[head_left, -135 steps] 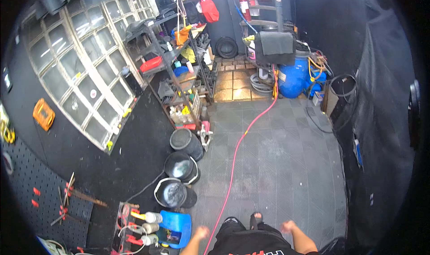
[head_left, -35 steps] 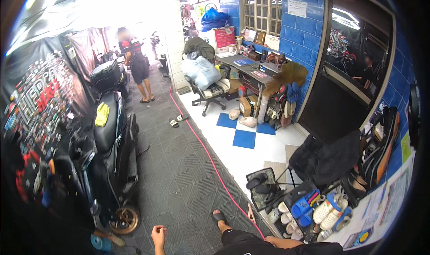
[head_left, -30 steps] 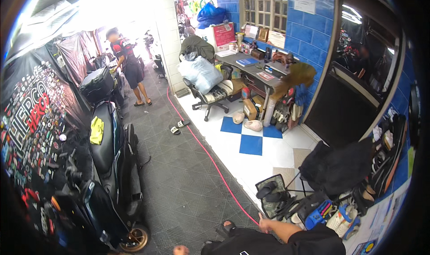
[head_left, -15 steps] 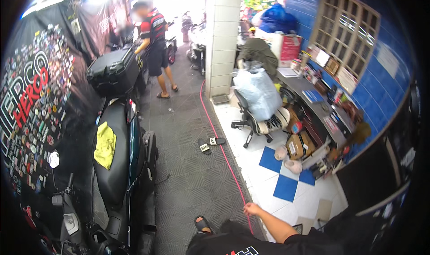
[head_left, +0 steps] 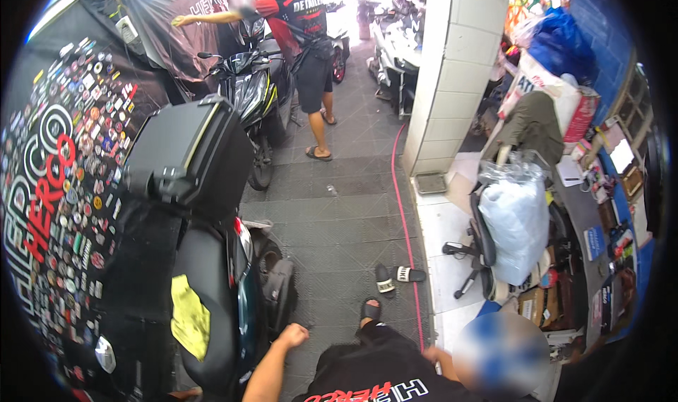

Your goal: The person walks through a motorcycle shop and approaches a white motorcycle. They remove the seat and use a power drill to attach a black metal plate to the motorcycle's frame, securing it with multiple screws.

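My left hand (head_left: 293,336) hangs in front of my body with its fingers curled in, and no object shows in it. It is nearest to the rear of the parked scooter (head_left: 247,310) on my left, apart from it. A yellow cloth (head_left: 189,319) lies on that scooter's black seat (head_left: 217,282). My right hand (head_left: 436,357) is low beside my black shirt, close to the pink hose (head_left: 407,234) on the floor. Its fingers are smeared, and a blurred patch covers the area beside it.
A black top box (head_left: 187,158) sits on the scooter's rear. Farther ahead, a person (head_left: 304,56) stretches an arm out beside another motorcycle (head_left: 248,95). Black slides (head_left: 397,278) lie by the hose. To the right are a tiled pillar (head_left: 455,77), a bag-laden office chair (head_left: 515,222) and a cluttered desk (head_left: 583,211).
I have moved forward along the walkway, and the view has turned left. My left hand has come into view; my right hand has drawn back toward my body. The other person's arm is now raised outward.
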Tool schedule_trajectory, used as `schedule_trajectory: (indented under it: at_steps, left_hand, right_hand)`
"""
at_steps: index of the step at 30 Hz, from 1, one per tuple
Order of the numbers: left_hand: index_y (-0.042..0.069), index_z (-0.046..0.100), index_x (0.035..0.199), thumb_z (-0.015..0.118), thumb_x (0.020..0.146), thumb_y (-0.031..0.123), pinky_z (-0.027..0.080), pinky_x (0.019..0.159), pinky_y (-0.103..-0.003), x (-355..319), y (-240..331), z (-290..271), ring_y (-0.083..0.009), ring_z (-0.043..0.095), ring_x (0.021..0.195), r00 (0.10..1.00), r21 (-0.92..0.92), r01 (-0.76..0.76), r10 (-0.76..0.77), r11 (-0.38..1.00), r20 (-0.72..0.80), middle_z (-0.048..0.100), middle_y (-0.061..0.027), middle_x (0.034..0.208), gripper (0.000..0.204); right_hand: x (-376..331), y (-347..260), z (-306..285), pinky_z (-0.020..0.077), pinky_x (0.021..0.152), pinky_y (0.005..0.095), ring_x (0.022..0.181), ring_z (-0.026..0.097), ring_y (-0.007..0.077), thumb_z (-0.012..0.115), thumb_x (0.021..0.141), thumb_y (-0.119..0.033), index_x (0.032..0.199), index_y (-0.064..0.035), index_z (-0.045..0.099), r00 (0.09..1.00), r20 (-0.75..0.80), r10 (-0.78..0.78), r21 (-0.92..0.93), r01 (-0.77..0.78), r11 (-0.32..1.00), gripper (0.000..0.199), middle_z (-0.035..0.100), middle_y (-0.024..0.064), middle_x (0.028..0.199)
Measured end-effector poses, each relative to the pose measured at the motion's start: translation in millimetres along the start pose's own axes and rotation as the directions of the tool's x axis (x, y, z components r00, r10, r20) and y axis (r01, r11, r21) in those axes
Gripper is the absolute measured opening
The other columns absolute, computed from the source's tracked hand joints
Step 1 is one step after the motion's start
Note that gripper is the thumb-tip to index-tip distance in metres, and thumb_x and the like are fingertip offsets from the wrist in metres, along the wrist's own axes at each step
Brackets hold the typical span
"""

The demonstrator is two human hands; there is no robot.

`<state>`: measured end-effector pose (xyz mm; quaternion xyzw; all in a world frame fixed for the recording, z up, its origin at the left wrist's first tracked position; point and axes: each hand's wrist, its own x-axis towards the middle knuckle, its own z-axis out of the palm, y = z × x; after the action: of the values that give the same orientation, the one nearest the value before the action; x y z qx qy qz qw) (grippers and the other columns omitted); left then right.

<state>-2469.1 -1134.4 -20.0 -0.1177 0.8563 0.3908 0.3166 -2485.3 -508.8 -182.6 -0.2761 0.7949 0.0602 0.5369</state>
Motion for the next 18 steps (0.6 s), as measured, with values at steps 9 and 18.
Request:
schedule_trajectory:
  at_steps: [9,18]
  left_hand:
    - [0.005,0.076,0.099,0.056,0.087,0.031,0.054,0.087,-0.046,114,12,-19,-0.0358,0.071,0.096,0.868,-0.262,0.495,-0.458,0.828,0.191,0.075,-0.0192,0.099,0.035]
    - [0.003,0.073,0.103,0.052,0.097,0.035,0.054,0.082,-0.045,425,42,-294,-0.032,0.071,0.093,0.909,-0.176,0.277,-0.317,0.945,-0.271,0.074,-0.0205,0.092,0.039]
  right_hand:
    - [73,8,-667,0.0572,0.065,0.0318,0.077,0.072,0.0176,0.049,0.104,-0.02,0.112,-0.0043,0.064,0.803,-0.497,0.327,0.867,0.465,0.177,0.023,0.074,0.0106,0.095]
    - [263,97,-818,0.0583,0.077,0.0439,0.084,0.071,0.0222,0.056,0.1,-0.025,0.119,-0.006,0.066,0.982,-0.079,0.173,0.919,0.004,0.394,0.028,0.074,0.0077,0.099]
